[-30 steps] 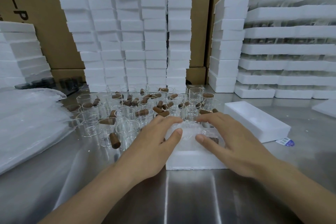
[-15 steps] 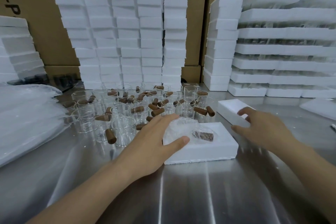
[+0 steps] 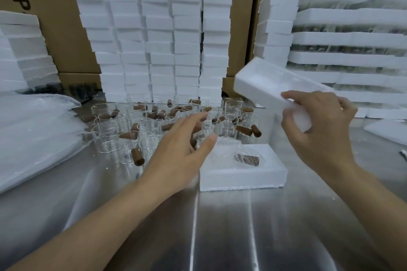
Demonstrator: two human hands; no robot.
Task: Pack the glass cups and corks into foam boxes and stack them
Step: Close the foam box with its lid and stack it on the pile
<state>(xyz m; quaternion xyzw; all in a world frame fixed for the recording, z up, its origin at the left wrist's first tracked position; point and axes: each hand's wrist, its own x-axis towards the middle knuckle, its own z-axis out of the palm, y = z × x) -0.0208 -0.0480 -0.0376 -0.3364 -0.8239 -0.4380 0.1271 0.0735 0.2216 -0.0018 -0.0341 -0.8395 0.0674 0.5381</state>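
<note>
Now, the open white foam box base (image 3: pixel 242 179) sits midway on the steel bench (image 3: pixel 220 237), a bubble-wrapped glass cup (image 3: pixel 224 149) and brown cork (image 3: pixel 247 160) inside. The wrap bulges, so the tilted white foam lid (image 3: pixel 264 82) may seat crooked. The right hand (image 3: pixel 319 130) pinches that lid; the left hand (image 3: pixel 178 152) hovers flat-fingered, perhaps brushing the wrap.

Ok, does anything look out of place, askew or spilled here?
Mildly. Loose corks lie scattered among the glass cups, a few on the steel table. The foam stacks behind are staggered and uneven. The foam lid is tilted only because the right hand holds it aloft.
</note>
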